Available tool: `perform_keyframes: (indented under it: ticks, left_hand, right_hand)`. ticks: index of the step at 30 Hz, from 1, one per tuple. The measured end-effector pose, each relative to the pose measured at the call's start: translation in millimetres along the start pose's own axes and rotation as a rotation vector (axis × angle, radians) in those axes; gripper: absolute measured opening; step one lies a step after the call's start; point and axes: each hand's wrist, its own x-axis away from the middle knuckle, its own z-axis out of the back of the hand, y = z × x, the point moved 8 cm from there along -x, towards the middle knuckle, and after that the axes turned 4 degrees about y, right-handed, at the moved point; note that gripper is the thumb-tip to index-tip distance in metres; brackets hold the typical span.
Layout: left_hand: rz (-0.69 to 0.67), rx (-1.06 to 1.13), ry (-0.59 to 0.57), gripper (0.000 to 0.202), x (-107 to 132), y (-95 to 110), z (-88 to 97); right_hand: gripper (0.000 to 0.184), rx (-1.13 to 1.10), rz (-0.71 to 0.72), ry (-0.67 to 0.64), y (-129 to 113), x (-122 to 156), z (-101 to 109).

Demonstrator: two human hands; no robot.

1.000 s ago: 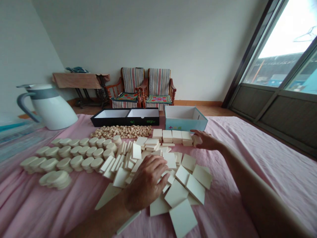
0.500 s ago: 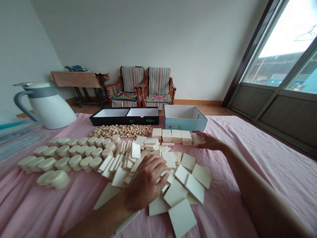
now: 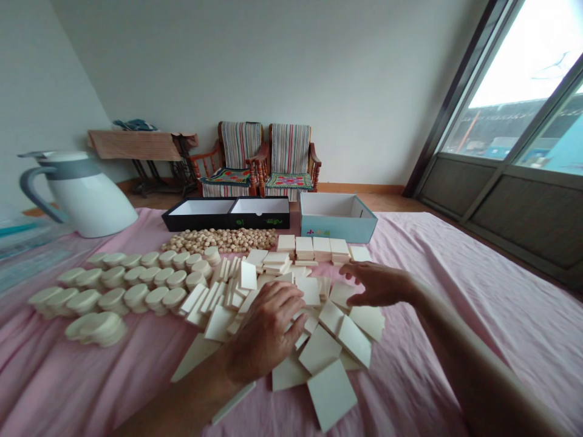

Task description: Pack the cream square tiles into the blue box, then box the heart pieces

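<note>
My left hand (image 3: 273, 325) rests over a loose pile of square, pale wooden tiles (image 3: 320, 350), its thumb apart from its fingers. The fingertips reach among the tiles, and what lies beneath the palm is hidden. My right hand (image 3: 378, 283) hovers above the pile's right side, open, with nothing visible in it. Just beyond it stands a row of square tile stacks (image 3: 321, 250), with a lower stack (image 3: 359, 254) at its right end. To the left of the pile are several rows of stacked round wooden discs (image 3: 113, 276).
Behind the tiles lie many small wooden beads (image 3: 218, 240). A black two-part box (image 3: 228, 221) and a light blue box (image 3: 337, 229) stand at the back. A white jug (image 3: 93, 203) is at the left. Pink cloth (image 3: 423, 255) covers the surface.
My right hand has let go of the stack at the row's right end and drawn back toward the pile. My left hand has hardly moved.
</note>
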Motion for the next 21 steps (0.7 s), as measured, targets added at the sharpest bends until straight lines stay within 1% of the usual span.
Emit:
perform_keyframes:
  ticks: [1,3,6,8,12,15,16,17,18,19,20,21]
  left_hand:
    - [0.001,-0.001,-0.003,0.008,-0.2,0.1,0.2]
    - [0.000,-0.002,-0.005,0.009,-0.4,0.3,0.5]
    - [-0.002,-0.005,-0.009,0.009,-0.2,0.1,0.0]
    - [-0.005,-0.006,-0.007,0.009,0.0,0.1,-0.3]
    - [-0.011,-0.010,-0.004,0.009,0.2,0.0,-0.6]
    - [-0.010,-0.011,-0.005,0.009,-0.1,-0.2,-0.4]
    - [-0.010,-0.011,-0.004,0.009,-0.2,-0.1,-0.2]
    - [-0.011,-0.011,-0.003,0.009,-0.3,0.0,0.0]
    - [-0.011,-0.011,-0.001,0.009,-0.4,0.2,0.0]
    - [-0.011,-0.012,0.000,0.009,-0.5,0.5,0.0]
    - [-0.012,-0.012,0.002,0.009,-0.5,0.8,0.1]
    - [-0.012,-0.011,0.005,0.008,-0.5,0.9,0.1]
  right_hand:
    - [0.054,0.046,0.010,-0.015,-7.5,-1.0,-4.7]
    - [0.052,0.099,0.015,-0.038,-14.7,-4.4,-13.0]
    - [0.046,0.121,0.009,-0.033,-14.8,-8.8,-18.7]
    - [0.045,0.123,0.019,-0.014,-15.6,-9.2,-19.8]
    - [0.049,0.106,0.051,0.020,-23.2,-5.6,-20.9]
    - [0.041,0.065,0.050,0.065,-18.3,-3.3,-13.5]
    - [0.039,0.035,0.046,0.106,-11.9,-3.3,-7.3]
    - [0.039,0.004,0.033,0.176,-2.3,-3.7,1.7]
    - [0.040,-0.027,0.015,0.260,9.9,-4.1,11.8]
    - [0.044,-0.042,-0.019,0.372,25.0,-4.1,23.3]
    - [0.048,-0.038,-0.076,0.489,42.1,-3.4,34.0]
    - [0.050,-0.025,-0.123,0.564,57.8,-3.7,40.0]
